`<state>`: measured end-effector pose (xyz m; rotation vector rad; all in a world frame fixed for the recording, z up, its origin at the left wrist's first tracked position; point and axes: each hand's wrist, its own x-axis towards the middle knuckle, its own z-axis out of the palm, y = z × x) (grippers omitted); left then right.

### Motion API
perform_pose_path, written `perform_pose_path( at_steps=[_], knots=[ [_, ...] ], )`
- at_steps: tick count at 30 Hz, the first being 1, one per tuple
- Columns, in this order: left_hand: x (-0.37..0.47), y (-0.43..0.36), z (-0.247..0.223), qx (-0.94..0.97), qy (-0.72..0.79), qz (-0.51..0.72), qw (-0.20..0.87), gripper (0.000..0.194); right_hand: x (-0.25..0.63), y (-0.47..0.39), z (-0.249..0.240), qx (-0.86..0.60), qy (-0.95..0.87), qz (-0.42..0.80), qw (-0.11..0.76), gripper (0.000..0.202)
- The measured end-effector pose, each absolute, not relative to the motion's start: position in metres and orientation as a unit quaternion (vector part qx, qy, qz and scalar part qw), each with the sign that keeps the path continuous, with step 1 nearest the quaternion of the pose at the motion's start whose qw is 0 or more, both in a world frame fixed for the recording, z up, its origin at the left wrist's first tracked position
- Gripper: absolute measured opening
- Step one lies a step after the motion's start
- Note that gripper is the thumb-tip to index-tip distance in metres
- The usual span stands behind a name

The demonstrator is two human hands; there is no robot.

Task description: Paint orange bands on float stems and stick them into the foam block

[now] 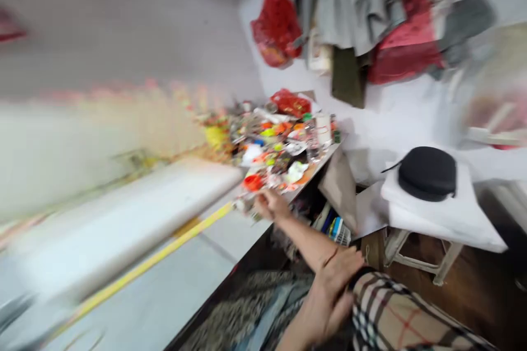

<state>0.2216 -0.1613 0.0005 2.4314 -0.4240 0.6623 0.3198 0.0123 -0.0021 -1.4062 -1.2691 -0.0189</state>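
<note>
My right arm, in a plaid sleeve (pixel 405 307), reaches forward over the table edge. At its end my right hand (pixel 272 205) is curled close above the table, beside a small whitish item (pixel 245 205) and just short of an orange-red round piece (pixel 252 182). Motion blur hides whether anything is between its fingers. My left hand (pixel 331 293) lies across my right forearm, its fingers wrapped over the arm at the dark cuff of the sleeve.
Small colourful items heap the table's far corner, with a red plastic bag (pixel 290 103) on top. A yellow tape strip (pixel 164 255) runs along the table past a long white padded block (pixel 135 219). On the right, a black case (pixel 428 173) sits on a white-covered stool. Clothes (pixel 354 5) hang behind.
</note>
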Motion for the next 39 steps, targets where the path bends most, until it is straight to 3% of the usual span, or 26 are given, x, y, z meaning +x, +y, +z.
perform_pose_path(
  at_steps=[5,9,16,39],
  knots=[
    [0.218,-0.133,-0.025,0.924,-0.058,0.324,0.194,0.043,0.327,0.025,-0.027,-0.59,-0.55,0.016,0.591,0.03],
    [0.227,-0.092,-0.037,0.918,0.042,0.352,0.176,0.042,0.332,0.02,-0.034,-0.576,-0.556,-0.007,0.6,0.026],
    [0.237,-0.063,-0.051,0.908,0.059,0.397,0.12,0.038,0.332,0.021,-0.034,-0.552,-0.554,-0.071,0.619,0.024],
    [0.236,-0.079,-0.064,0.885,0.097,0.427,0.16,0.044,0.333,0.02,-0.028,-0.549,-0.577,-0.051,0.602,0.02]
  ],
)
